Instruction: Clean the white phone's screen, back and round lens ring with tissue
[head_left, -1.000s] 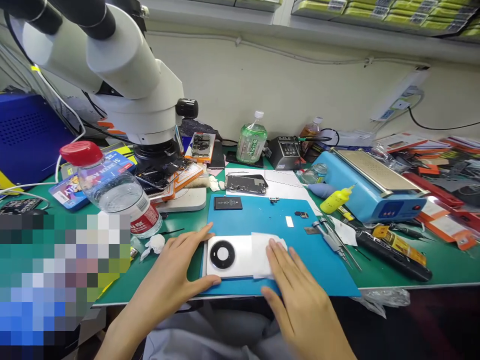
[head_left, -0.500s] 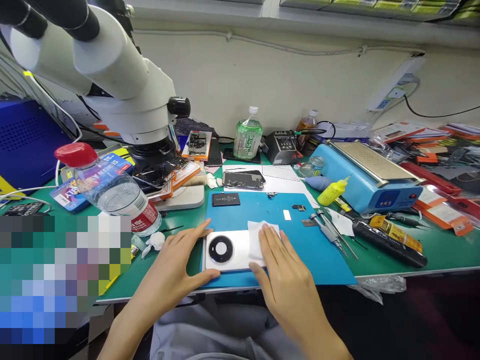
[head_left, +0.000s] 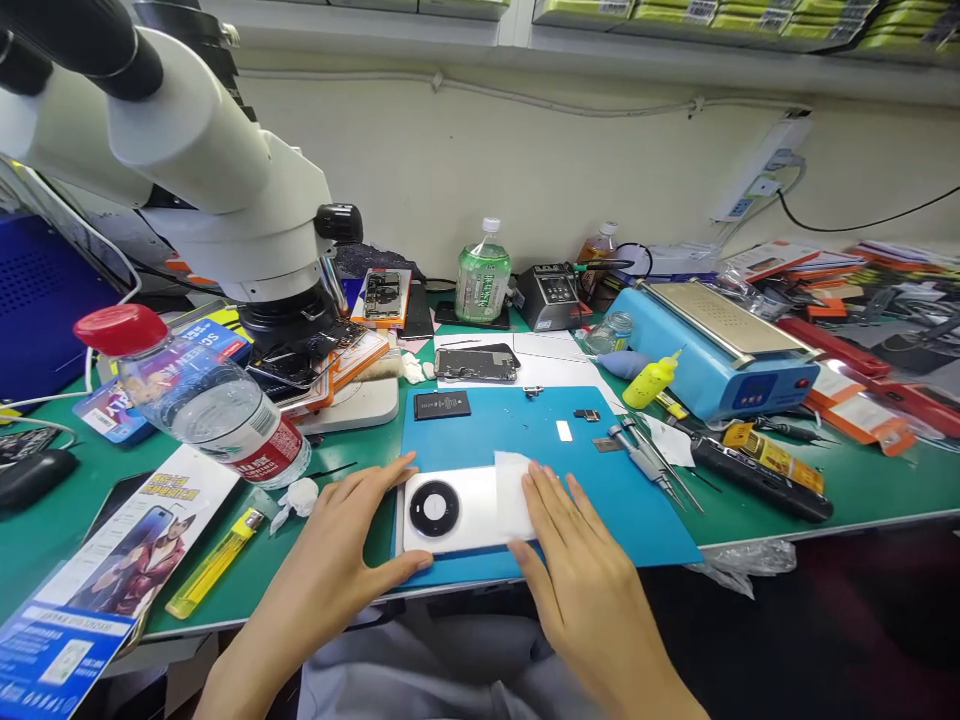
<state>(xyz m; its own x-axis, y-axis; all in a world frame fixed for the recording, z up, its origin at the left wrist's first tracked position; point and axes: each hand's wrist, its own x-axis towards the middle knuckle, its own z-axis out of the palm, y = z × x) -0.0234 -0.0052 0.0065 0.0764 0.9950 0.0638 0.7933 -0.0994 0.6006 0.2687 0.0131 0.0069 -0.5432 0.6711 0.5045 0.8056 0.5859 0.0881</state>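
Observation:
A white smartphone (head_left: 474, 508) lies back up on a blue mat (head_left: 495, 425), its large round black camera ring (head_left: 434, 508) at the left end. My left hand (head_left: 352, 530) steadies that end, thumb at the near edge and fingers at the far edge. A white wipe (head_left: 513, 490) covers the phone's right part. Stretched over the wipe, the fingers of my right hand (head_left: 577, 550) press it down on the phone's back. A black battery (head_left: 442, 404) and small phone parts lie farther up the mat.
A microscope (head_left: 247, 210) and a red-capped bottle (head_left: 195, 395) stand at left, near a yellow lighter (head_left: 215, 563). Behind are an opened phone (head_left: 476, 363) and a green bottle (head_left: 483, 275). Tweezers (head_left: 664, 460), a black pen-shaped tool (head_left: 757, 475) and a blue heating plate (head_left: 720, 350) occupy the right.
The wipe and my right hand's fingers have shifted slightly on the phone's right part. My left hand keeps its place at the camera end. The view has turned a little.

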